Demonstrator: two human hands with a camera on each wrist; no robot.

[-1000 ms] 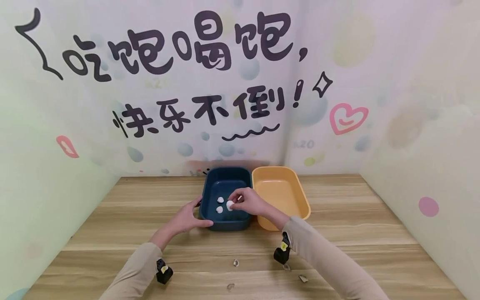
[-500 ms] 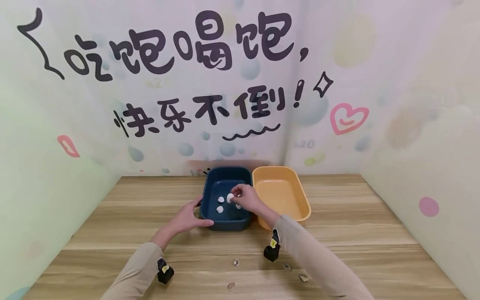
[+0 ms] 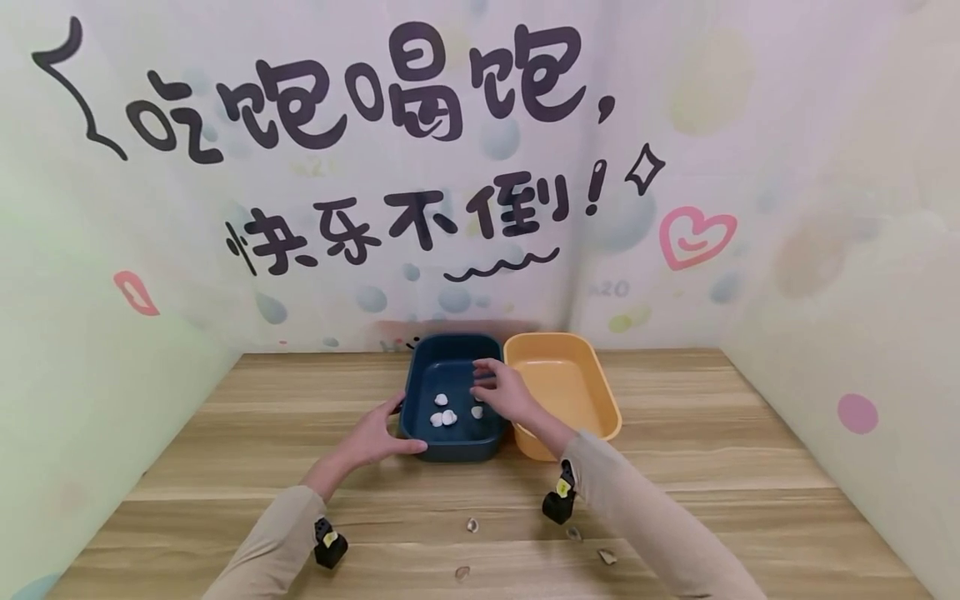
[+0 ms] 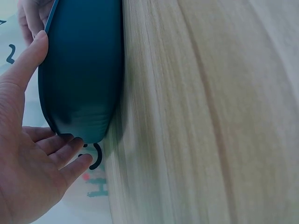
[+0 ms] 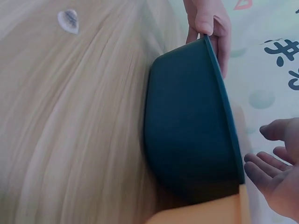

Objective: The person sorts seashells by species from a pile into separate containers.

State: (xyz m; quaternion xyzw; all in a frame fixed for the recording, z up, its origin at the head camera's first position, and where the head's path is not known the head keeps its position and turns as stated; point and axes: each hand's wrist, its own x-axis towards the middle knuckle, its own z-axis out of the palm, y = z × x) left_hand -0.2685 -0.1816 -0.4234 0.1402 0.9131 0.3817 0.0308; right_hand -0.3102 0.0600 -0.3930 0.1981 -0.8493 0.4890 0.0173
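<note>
Fingers of right hand parted, holding nothing, above 3-o'clock side of blue tray; left hand grips its 9-o'clock side. White shells inside: that batch looks placed. Likely remaining: darker shells on table, 5 to 6 o'clock; yellow tray shows none.

The dark blue tub is plain, with white shells inside it and a plain yellow-orange tub beside it on the right. The table around the dark blue tub is pale brown with darker wood-grain streaks, the loose shells in front of it are whitish and grey-brown, and the sleeves are beige. Behind the dark blue tub, the whitish backdrop carries blue and yellow-green spots, black lettering and, to the upper right, a pink outlined heart.
</note>
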